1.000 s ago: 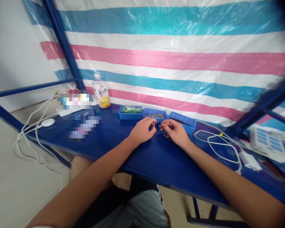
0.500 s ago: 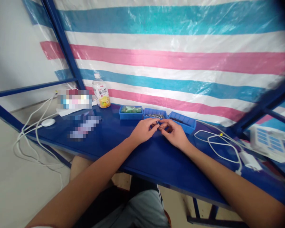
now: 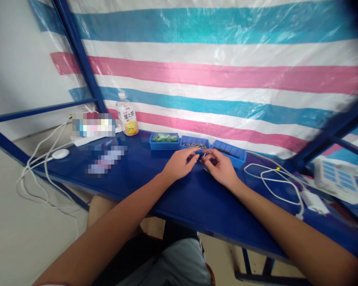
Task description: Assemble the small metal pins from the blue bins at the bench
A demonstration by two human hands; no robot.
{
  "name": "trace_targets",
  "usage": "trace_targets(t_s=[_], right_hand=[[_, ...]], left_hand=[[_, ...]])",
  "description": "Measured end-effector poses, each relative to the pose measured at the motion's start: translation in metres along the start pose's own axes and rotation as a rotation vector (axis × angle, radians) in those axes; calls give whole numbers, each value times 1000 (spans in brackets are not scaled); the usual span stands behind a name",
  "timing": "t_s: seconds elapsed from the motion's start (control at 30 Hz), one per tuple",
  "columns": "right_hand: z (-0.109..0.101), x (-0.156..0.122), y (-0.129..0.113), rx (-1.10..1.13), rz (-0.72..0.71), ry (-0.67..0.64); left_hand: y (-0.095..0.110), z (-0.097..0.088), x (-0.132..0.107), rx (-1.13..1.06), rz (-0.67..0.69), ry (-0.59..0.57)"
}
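Note:
My left hand (image 3: 180,163) is just in front of the middle bin, its thumb and forefinger slightly apart with no thing visible between them. Facing it, my right hand (image 3: 219,166) is closed in a pinch on a small, thin shiny piece (image 3: 204,155), too small to name exactly. A pale sliver shows below the right fingers, partly hidden. Behind the hands stand three blue bins: the left bin (image 3: 164,147) holds green-looking packets, the middle bin (image 3: 183,140) loose silvery metal parts, and the right bin (image 3: 238,157) dark small parts.
A drink bottle (image 3: 127,115) stands at the back left of the blue table (image 3: 197,202). Left of it lie blurred items and a white round device (image 3: 61,153) with cables. A white cable (image 3: 271,180) with a charger (image 3: 314,201) lies right, near a white and blue box (image 3: 338,178).
The fingertips have parted slightly. The small dark and shiny piece between them no longer shows at the left fingers, and a thin shiny piece shows at the right fingers.

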State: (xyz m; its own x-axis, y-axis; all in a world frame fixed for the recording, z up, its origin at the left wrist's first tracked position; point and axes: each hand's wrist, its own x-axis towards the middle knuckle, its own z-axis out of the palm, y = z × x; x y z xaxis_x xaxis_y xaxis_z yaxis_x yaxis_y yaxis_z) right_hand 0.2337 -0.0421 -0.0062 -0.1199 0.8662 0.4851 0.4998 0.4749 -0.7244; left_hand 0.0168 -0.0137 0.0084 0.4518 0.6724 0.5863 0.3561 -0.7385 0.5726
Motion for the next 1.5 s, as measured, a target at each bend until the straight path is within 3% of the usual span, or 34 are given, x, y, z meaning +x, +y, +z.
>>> trace_targets(t_s=[0.13,0.23,0.4,0.57,0.9,1.03,1.17,1.27,1.5], right_hand=[[-2,-1,-1,-72,-55,31],[-4,-1,-5,-121,-132,37],[-4,2,-6,-126,-221,35],[-1,3,-3,-46,-179,-26],[1,5,5,104,53,56],[-1,5,1,85,-11,115],[-3,3,-3,-89,-155,32],[-2,1,-4,-162,-173,-7],[0,-1,-7,-93,-178,-69]], left_hand=[[0,2,-2,-67,-64,-61],[-1,4,-2,-100,-32,-86],[-2,6,0,-94,-15,-15],[-4,4,2,-135,-80,35],[-13,6,1,-308,-162,96],[-10,4,2,-212,-165,54],[-4,1,2,-137,-158,30],[-1,0,2,-130,-157,37],[-1,3,3,-219,-138,17]])
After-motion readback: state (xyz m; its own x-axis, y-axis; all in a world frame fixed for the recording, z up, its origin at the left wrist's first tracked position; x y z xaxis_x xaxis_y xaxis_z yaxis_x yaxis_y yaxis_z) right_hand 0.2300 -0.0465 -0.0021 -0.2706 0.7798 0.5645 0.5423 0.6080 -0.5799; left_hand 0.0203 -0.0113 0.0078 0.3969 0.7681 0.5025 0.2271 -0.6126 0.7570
